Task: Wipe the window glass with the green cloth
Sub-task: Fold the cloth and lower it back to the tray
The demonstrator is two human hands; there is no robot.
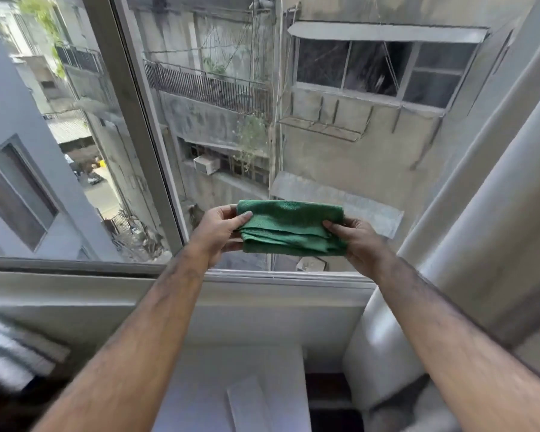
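Folded green cloth [290,227] stretched between both hands, in front of the window glass [309,126]. Left hand [220,229] pinches its left edge, thumb on top. Right hand [356,236] pinches the right edge.

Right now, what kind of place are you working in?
Probably an upper-floor room in a city building, at a window overlooking a narrow alley. Outside are a weathered concrete building with a railed balcony and a street far below. Both hands, left hand and right hand, hold the folded green cloth.
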